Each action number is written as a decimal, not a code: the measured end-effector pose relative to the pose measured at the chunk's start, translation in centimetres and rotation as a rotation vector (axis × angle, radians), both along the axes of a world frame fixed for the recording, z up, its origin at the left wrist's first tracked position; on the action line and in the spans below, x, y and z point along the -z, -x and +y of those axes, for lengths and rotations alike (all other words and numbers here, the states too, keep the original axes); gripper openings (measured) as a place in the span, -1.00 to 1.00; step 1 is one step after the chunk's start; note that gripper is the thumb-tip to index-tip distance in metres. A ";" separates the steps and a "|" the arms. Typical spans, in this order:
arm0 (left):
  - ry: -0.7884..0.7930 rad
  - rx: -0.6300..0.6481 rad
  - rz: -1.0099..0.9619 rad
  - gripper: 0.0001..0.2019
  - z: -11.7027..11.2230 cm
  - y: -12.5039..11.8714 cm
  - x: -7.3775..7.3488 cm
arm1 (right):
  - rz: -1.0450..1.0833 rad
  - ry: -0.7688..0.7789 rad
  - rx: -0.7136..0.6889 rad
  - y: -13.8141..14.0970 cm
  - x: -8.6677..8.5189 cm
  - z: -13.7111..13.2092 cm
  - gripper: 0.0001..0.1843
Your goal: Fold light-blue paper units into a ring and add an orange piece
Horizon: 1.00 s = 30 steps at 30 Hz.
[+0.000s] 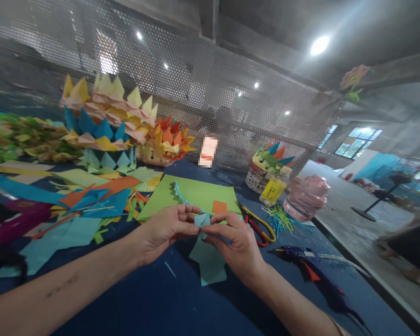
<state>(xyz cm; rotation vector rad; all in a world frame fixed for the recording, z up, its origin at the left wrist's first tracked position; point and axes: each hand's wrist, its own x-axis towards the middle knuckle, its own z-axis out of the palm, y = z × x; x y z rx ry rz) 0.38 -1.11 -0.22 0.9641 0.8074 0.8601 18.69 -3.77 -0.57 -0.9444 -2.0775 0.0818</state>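
Observation:
Both hands meet over the blue table, pinching a small light-blue folded paper piece (202, 220). My left hand (164, 232) grips its left side with thumb and fingers closed. My right hand (236, 245) pinches its right side. Below them lies a light-blue paper sheet (208, 263). Just behind the hands sits a green paper sheet (192, 193) carrying a small orange square (219, 206) and a teal paper strip (180, 193).
Tall stacked origami crowns (105, 121) and an orange one (166, 142) stand at the back left. Loose coloured papers (84, 196) litter the left. Scissors (261, 226), a glue gun (308, 270), a pink jar (306, 196), a bottle (275, 189) and a perforated metal screen (231, 93) lie right and behind.

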 end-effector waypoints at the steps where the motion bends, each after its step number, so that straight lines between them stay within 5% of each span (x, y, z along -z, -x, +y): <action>1: -0.003 -0.005 0.004 -0.56 0.0 0.0 0.0 | -0.001 -0.003 -0.001 0.0 0.0 0.0 -0.86; 9: -0.036 0.006 0.024 -0.52 -0.2 0.0 0.0 | 0.008 0.017 -0.018 0.1 -0.3 -0.1 -0.92; 17: -0.266 -0.012 0.104 -0.54 -0.2 -0.6 0.6 | 0.288 0.521 0.112 0.7 -0.2 -0.2 -0.81; 30: -0.289 -0.019 0.216 -0.69 -1.2 -1.0 -0.4 | 0.401 0.532 0.087 0.5 0.1 -0.3 -0.77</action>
